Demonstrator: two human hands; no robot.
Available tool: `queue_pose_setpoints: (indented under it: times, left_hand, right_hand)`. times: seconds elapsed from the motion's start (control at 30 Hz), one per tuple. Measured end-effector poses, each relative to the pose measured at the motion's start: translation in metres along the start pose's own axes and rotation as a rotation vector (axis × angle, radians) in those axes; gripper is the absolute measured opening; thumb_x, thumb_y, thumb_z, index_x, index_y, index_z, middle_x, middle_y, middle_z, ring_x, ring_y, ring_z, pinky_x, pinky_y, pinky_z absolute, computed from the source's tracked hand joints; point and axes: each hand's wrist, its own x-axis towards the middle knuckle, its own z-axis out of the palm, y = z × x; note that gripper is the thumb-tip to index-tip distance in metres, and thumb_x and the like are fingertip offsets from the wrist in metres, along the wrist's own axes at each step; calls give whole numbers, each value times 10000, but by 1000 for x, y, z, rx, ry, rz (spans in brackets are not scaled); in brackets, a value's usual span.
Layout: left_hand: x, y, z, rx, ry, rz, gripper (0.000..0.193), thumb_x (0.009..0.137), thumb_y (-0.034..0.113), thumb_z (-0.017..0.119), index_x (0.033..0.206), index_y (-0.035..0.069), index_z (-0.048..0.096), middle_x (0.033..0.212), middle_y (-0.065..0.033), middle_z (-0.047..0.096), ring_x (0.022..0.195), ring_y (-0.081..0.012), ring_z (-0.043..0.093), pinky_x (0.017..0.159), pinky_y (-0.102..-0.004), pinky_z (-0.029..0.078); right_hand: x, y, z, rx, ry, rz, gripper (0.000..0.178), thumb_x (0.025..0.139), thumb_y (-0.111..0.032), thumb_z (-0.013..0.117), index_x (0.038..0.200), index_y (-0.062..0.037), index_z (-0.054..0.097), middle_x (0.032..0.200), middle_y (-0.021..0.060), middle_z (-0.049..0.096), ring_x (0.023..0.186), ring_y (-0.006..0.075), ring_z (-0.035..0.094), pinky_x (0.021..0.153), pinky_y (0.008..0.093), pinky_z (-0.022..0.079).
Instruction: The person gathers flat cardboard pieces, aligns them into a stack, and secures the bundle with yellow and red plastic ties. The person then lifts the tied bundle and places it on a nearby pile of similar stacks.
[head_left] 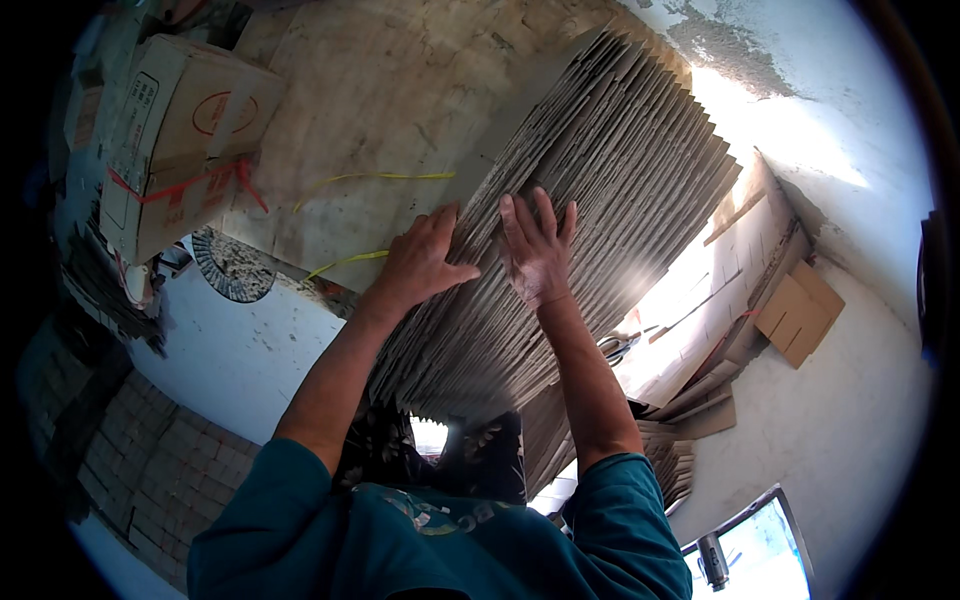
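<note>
A large bundle of grey-brown cardboard sheets (600, 190), packed edge up in a long row, lies slantwise in front of me. My left hand (428, 258) rests at the bundle's left side, its thumb stretched over the sheet edges and its fingers along the side. On top, my right hand (538, 250) lies flat with fingers spread, holding nothing. Two yellow straps, an upper one (385, 177) and a lower one (350, 260), run out from the left of the bundle; where they pass beneath it is hidden.
The bundle lies on a worn wooden board (370, 90). A cardboard box (185, 140) tied with red string stands at the far left. Stacked cardboard pieces (160, 460) fill the lower left. Scissors (622, 345) lie right of the bundle, and a loose cardboard piece (800, 312) is by the wall.
</note>
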Motion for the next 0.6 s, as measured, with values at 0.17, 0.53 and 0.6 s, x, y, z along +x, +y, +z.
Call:
queue_pose_setpoints:
  times: [0.17,0.53,0.6]
  left_hand:
    - [1,1,-6,-37,-13,-37,786,650,230,745,1311,28,371,1122,-207,553,1029,-382,537,859,-445,448]
    - [6,-1,0,54,236,38,353,631,50,604,951,-26,477,777,-238,552,729,-414,568,656,-476,484]
    - [6,8,4,29,249,59,375,630,45,607,975,-26,480,769,-229,545,715,-409,563,643,-471,479]
  right_hand:
    - [3,-2,-3,-10,-5,3,688,695,-170,678,1335,-124,432,1219,34,524,1230,270,402,1050,569,182]
    - [-3,4,5,-43,24,-23,468,672,-182,668,1121,-70,598,1232,49,534,1268,262,374,1069,579,162]
    - [-3,3,4,-29,28,-25,452,675,-175,665,1108,-61,597,1233,54,533,1267,266,379,1070,580,159]
